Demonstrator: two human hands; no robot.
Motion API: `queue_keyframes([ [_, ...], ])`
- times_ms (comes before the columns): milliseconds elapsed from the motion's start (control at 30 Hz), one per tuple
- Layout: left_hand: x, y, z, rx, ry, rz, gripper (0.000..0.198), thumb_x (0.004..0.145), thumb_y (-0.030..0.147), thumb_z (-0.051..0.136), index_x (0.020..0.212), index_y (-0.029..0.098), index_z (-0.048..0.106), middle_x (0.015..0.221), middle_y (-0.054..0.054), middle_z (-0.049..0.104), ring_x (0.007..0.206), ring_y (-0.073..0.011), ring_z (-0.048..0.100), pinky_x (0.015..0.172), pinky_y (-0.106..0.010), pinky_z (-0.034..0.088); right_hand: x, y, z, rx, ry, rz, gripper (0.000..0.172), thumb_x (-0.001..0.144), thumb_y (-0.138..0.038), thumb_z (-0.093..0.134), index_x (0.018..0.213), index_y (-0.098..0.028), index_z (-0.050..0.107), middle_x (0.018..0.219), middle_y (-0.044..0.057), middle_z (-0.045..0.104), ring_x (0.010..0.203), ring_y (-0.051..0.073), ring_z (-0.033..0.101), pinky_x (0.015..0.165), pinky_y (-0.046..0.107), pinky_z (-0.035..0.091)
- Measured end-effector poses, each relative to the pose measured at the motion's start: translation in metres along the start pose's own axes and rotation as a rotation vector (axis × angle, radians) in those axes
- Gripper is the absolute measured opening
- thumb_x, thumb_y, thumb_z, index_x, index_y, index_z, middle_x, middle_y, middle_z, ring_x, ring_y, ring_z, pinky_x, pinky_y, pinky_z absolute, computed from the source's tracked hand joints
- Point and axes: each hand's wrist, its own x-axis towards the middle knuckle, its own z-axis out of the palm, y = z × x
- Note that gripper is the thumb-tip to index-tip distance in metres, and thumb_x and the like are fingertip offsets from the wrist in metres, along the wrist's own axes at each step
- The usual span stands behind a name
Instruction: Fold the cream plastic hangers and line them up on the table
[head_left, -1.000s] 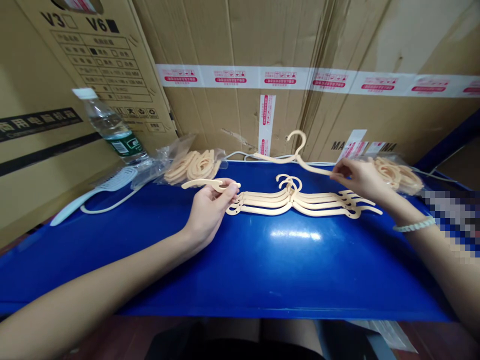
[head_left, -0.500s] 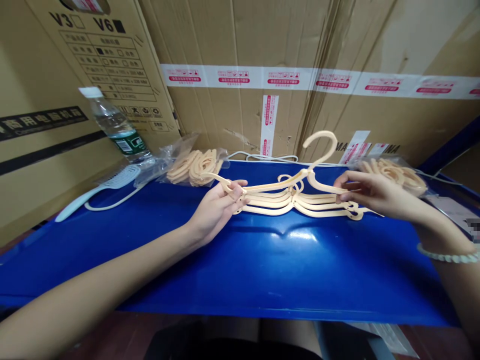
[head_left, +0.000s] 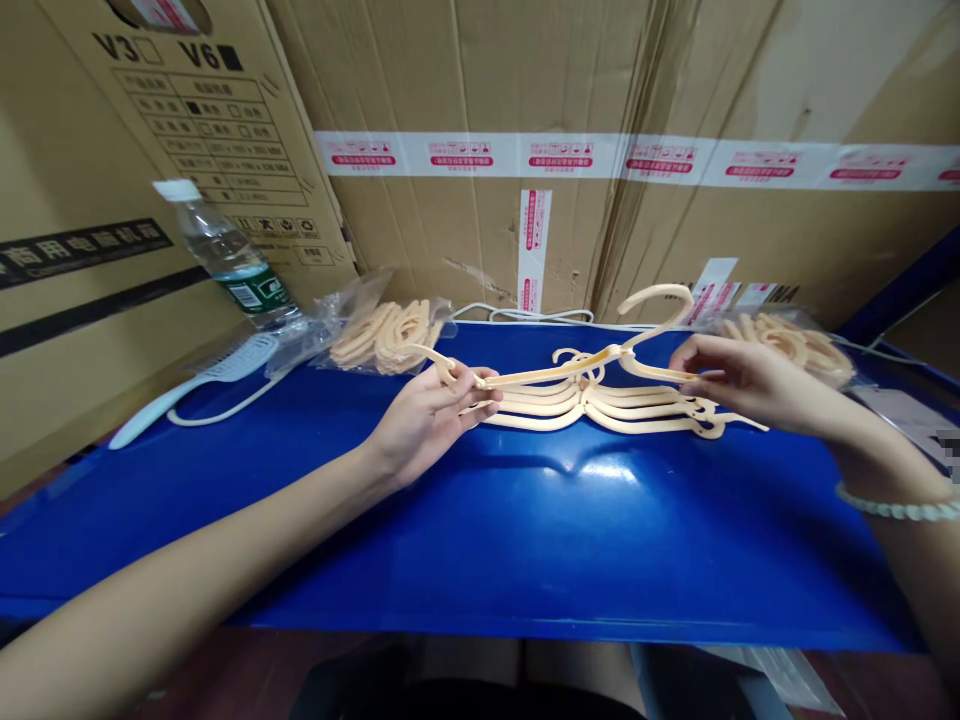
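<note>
1. Grip: left hand [head_left: 420,425] and right hand [head_left: 742,385] pinch one beige hanger [head_left: 616,354] above stacked hangers [head_left: 540,420].
2. Clear bag [head_left: 364,293] holds beige pieces [head_left: 409,335]; part-filled bottle [head_left: 253,290] stands left.
3. Blue bench [head_left: 480,550] stretches to its near edge [head_left: 480,629].

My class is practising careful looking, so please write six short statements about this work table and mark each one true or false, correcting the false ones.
1. The left grip and the right grip hold the same hanger. True.
2. The stacked hangers are blue. False: the stacked hangers are beige; the table is blue.
3. The bottle has a white cap. True.
4. The bracelet is on the left arm. False: the bracelet is on the right arm.
5. One clear bag of beige parts lies left of the stacked hangers, and another clear bag lies right of them. True.
6. The brush lies right of the stacked hangers. False: the brush lies to their left.
</note>
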Motion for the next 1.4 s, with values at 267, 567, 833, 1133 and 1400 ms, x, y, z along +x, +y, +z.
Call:
queue_keyframes([
  [267, 0.000, -0.003, 0.001, 0.039, -0.001, 0.015, 0.020, 0.079, 0.007, 0.075, 0.070, 0.013, 0.058, 0.088, -0.006, 0.065, 0.076, -0.0155, 0.063, 0.075, -0.028, 0.054, -0.001, 0.003, 0.002, 0.011, 0.006, -0.036, 0.029, 0.093, -0.047, 0.061, 0.091, -0.018, 0.063, 0.083, 0.005, 0.064, 0.069, 0.015, 0.057, 0.061, 0.030, 0.049],
  [567, 0.001, -0.008, 0.000, 0.055, 0.061, 0.080, 0.021, 0.078, 0.006, 0.073, 0.065, 0.012, 0.058, 0.080, -0.006, 0.065, 0.067, -0.0138, 0.061, 0.071, -0.027, 0.051, -0.004, 0.009, 0.005, 0.079, -0.017, -0.009, 0.030, 0.091, -0.049, 0.066, 0.093, -0.020, 0.062, 0.091, 0.007, 0.068, 0.086, 0.021, 0.066, 0.078, 0.035, 0.056],
  [833, 0.005, -0.016, 0.000, 0.086, 0.167, 0.156, 0.023, 0.074, 0.000, 0.068, 0.065, 0.014, 0.053, 0.065, -0.001, 0.060, 0.057, -0.0115, 0.058, 0.058, -0.021, 0.044, -0.006, -0.008, 0.008, 0.154, -0.167, 0.134, 0.041, 0.089, -0.060, 0.065, 0.092, -0.019, 0.062, 0.081, 0.006, 0.065, 0.068, 0.017, 0.060, 0.060, 0.030, 0.049],
  [1133, 0.010, -0.014, 0.000, 0.032, 0.267, 0.198, 0.019, 0.082, 0.000, 0.068, 0.071, 0.013, 0.060, 0.085, -0.005, 0.072, 0.078, -0.0146, 0.073, 0.085, -0.028, 0.059, -0.006, -0.007, 0.008, 0.240, -0.231, 0.160, 0.037, 0.092, -0.057, 0.063, 0.101, -0.021, 0.057, 0.075, 0.002, 0.062, 0.063, 0.015, 0.058, 0.053, 0.028, 0.046],
  [1400, -0.019, -0.017, 0.011, 0.536, -0.176, -0.027, 0.017, 0.088, 0.014, 0.066, 0.105, 0.017, 0.064, 0.107, -0.013, 0.075, 0.089, -0.0251, 0.075, 0.082, -0.039, 0.061, -0.010, -0.006, -0.013, 0.250, -0.154, 0.138, 0.032, 0.092, -0.047, 0.068, 0.107, -0.021, 0.057, 0.079, 0.005, 0.069, 0.069, 0.019, 0.068, 0.060, 0.032, 0.056],
])
